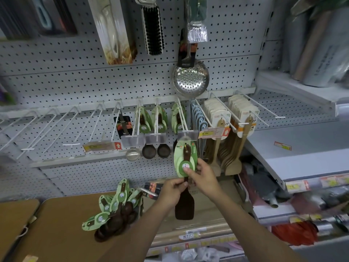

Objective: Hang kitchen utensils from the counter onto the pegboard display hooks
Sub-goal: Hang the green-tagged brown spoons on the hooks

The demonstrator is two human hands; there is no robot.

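Both hands [172, 187] [204, 174] around a dark spatula [184, 208] in green card, below the pegboard hooks [182, 115]

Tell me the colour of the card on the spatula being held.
Light green card, on a dark brown spatula; head view.

Little is legible from where I stand: the yellow price tag [213, 133] on the hook rail reads "9 90". The dark card [186, 63] above the hanging skimmer [190, 78] seems to say "HONGHAI"; other labels blur.
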